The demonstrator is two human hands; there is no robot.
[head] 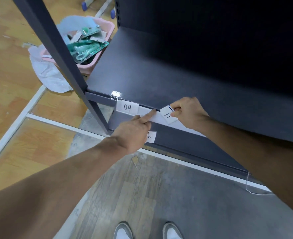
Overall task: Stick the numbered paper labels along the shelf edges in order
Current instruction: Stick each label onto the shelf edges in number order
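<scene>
A dark grey metal shelf (159, 78) has a white strip (157, 118) along its front edge. A paper label marked 09 (127, 107) is stuck at the strip's left end. My left hand (133, 130) points its index finger onto the strip just right of that label, and a label marked 10 (151, 137) is tucked under its curled fingers. My right hand (187, 112) pinches a label marked 11 (169, 115) against the strip, further right along the edge.
A grey upright post (56, 49) rises at the shelf's left corner. Behind it a pink basket (97, 42) holds green packaged items, with a white plastic bag (47, 71) beside it on the wooden floor. My shoes (149, 230) stand on grey flooring below.
</scene>
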